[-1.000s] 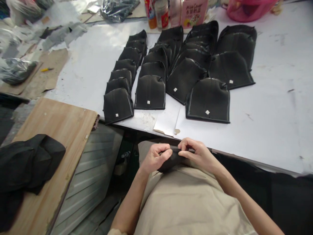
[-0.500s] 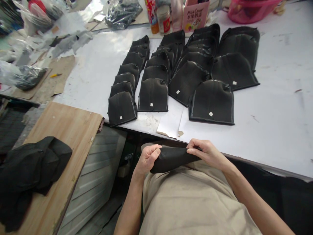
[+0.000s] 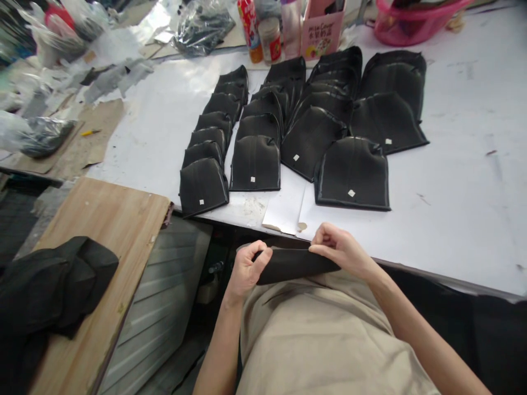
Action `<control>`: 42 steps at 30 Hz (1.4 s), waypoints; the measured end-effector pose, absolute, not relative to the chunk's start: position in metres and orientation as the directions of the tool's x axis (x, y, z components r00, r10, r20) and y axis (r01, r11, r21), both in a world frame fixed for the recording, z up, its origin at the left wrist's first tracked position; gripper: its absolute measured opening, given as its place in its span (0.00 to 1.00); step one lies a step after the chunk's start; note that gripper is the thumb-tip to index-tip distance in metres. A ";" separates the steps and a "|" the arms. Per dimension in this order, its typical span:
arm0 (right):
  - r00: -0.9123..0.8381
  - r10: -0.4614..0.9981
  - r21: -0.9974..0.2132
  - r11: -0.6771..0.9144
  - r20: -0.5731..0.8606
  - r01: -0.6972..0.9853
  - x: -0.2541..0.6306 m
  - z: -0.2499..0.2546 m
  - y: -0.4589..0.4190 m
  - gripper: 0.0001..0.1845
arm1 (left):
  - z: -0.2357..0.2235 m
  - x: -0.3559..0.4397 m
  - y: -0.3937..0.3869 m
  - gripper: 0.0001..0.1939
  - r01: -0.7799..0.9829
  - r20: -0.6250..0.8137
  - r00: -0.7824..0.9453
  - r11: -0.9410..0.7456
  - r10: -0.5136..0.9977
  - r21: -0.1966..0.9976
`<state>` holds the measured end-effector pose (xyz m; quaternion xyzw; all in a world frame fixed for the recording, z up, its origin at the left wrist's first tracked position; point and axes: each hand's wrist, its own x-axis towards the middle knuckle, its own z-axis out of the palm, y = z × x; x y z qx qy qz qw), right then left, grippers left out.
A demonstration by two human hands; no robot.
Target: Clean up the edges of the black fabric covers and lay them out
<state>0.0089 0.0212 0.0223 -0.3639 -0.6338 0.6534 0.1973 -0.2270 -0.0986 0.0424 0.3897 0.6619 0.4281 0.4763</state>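
Note:
My left hand (image 3: 246,267) and my right hand (image 3: 340,249) both pinch a black fabric piece (image 3: 294,264), stretched flat between them just below the table's front edge, over my lap. On the white table (image 3: 453,181) ahead lie several rows of overlapping black fabric pieces (image 3: 255,162), each with a small white sticker. The nearest of these pieces (image 3: 352,173) lies straight beyond my right hand.
A wooden board (image 3: 99,219) at the left carries a heap of black cloth (image 3: 49,285). Bottles, a jar (image 3: 269,35) and a pink box (image 3: 321,30) stand at the table's far edge, beside a pink basket (image 3: 415,19). Plastic bags and cardboard scraps clutter the far left.
The black piece was bunched between my hands. My hands have moved apart and pulled it out flat and straight.

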 end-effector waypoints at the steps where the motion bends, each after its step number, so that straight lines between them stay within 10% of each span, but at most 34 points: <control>1: -0.623 0.746 -0.972 -0.183 -0.233 0.145 0.011 0.020 0.023 0.11 | 0.040 -0.228 -0.099 0.21 0.031 -0.312 -0.283 0.334 0.907 0.942; 10: -0.350 0.859 -0.919 -0.395 -0.374 0.011 0.003 -0.003 0.008 0.24 | 0.028 -0.220 -0.096 0.20 -0.466 -0.465 -0.394 0.264 0.793 0.845; 19: -0.343 0.749 -0.778 -0.624 -0.567 -0.076 -0.010 -0.008 0.015 0.24 | 0.010 -0.216 -0.096 0.19 -0.514 -0.519 -0.496 0.246 0.696 0.821; 31: -0.483 0.815 -0.947 -0.256 -0.319 0.193 -0.029 0.027 0.020 0.27 | 0.048 -0.231 -0.070 0.18 0.498 -0.183 -0.047 0.181 0.982 0.848; 38: -0.274 0.844 -0.879 -0.476 -0.460 0.012 -0.006 0.027 0.048 0.22 | 0.027 -0.257 -0.083 0.17 -0.182 -0.383 -0.066 0.366 0.922 0.913; 42: -0.264 0.883 -0.920 -0.387 -0.389 0.060 -0.016 0.007 0.049 0.23 | 0.022 -0.254 -0.104 0.18 -0.268 -0.421 -0.145 0.374 0.895 0.888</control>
